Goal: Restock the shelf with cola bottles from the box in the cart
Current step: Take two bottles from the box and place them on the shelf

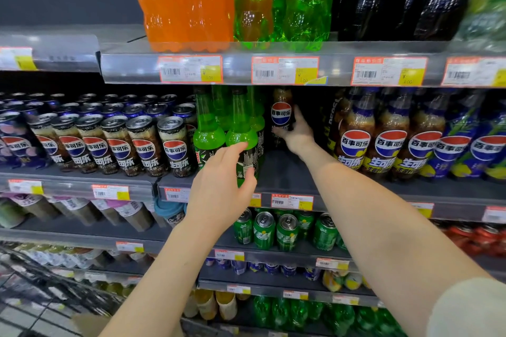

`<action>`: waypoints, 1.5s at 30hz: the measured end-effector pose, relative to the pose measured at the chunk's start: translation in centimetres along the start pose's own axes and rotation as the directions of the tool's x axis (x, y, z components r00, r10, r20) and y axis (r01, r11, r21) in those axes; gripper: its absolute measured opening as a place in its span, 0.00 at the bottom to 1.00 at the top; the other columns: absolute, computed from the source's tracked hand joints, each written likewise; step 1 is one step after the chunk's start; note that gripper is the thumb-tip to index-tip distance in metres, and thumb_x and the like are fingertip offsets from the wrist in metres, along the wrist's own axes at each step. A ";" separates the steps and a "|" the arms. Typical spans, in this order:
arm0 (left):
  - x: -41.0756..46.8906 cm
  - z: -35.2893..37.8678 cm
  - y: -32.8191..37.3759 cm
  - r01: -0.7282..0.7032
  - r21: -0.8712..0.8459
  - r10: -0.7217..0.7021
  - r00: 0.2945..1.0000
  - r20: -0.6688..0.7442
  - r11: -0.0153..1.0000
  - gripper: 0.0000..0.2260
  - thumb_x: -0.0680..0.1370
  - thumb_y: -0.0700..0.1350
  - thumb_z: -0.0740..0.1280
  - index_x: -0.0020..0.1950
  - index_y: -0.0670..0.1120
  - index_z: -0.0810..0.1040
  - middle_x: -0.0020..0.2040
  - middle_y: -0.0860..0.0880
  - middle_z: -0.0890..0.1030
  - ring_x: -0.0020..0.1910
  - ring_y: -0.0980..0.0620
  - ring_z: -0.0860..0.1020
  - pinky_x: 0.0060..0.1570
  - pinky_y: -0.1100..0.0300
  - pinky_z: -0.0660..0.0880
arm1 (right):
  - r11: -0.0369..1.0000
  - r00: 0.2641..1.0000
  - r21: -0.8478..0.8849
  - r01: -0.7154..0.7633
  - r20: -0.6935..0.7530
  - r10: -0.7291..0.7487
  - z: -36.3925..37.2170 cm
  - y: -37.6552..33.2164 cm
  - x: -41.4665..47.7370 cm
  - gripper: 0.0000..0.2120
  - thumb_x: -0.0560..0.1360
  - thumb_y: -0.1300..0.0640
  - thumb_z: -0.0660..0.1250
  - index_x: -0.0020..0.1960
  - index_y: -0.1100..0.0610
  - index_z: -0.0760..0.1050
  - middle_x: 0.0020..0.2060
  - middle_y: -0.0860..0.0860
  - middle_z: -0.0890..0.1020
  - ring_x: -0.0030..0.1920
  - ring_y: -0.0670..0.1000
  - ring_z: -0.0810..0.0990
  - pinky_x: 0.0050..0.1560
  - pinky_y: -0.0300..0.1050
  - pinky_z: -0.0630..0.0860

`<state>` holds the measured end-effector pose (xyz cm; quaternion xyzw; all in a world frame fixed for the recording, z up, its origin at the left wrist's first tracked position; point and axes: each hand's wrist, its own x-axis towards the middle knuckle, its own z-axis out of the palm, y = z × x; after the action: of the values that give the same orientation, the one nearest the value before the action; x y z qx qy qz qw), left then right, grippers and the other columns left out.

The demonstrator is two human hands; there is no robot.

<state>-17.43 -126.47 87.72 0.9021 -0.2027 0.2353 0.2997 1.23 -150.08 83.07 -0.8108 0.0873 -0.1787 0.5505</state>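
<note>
My right hand (297, 133) reaches deep into a dark gap on the middle shelf (287, 172) and grips a cola bottle (281, 113) with a red, white and blue label, standing upright near the back. My left hand (221, 186) hovers in front of the shelf edge with fingers apart, just before a green bottle (241, 134); it holds nothing. The wire cart (49, 287) shows at the lower left, with a corner of the cardboard box (90, 324) at the bottom edge.
Green bottles (208, 131) border the gap on the left and a row of cola bottles (388, 142) on the right. Cola cans (123, 142) fill the left section. Large orange, green and cola bottles stand on the shelf above; green cans (284, 231) sit below.
</note>
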 end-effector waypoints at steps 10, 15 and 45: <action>-0.6 -0.8 -0.6 -0.054 0.031 0.053 0.997 0.054 0.998 0.23 0.81 0.47 0.67 0.76 0.49 0.71 0.67 0.49 0.78 0.64 0.48 0.77 0.57 0.51 0.77 | 0.964 0.993 -0.245 -0.102 0.038 0.115 -0.9 -1.0 -2.7 0.57 0.70 0.49 0.79 0.83 0.56 0.43 0.77 0.57 0.66 0.75 0.58 0.67 0.73 0.48 0.66; -1.4 -1.0 -1.2 -0.065 0.070 0.058 0.993 0.107 0.995 0.23 0.81 0.48 0.67 0.76 0.48 0.71 0.68 0.48 0.78 0.63 0.46 0.78 0.55 0.51 0.77 | 0.938 0.999 -0.343 0.049 0.014 -0.047 -1.8 -1.3 -7.1 0.40 0.75 0.60 0.73 0.81 0.56 0.57 0.74 0.57 0.71 0.74 0.57 0.69 0.71 0.42 0.63; -23.3 -6.6 -1.8 -0.106 0.357 -0.093 0.862 0.498 0.928 0.25 0.81 0.56 0.63 0.75 0.47 0.68 0.63 0.43 0.78 0.60 0.39 0.78 0.53 0.46 0.79 | 0.664 0.933 -0.728 0.171 0.336 0.128 -2.4 -1.8 -44.9 0.25 0.81 0.55 0.64 0.77 0.54 0.66 0.73 0.52 0.73 0.66 0.56 0.78 0.59 0.54 0.79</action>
<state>-37.33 -115.76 78.89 0.9714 -0.2289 0.0251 0.0583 -41.16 -136.22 76.83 -0.9838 0.0412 0.0173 0.1734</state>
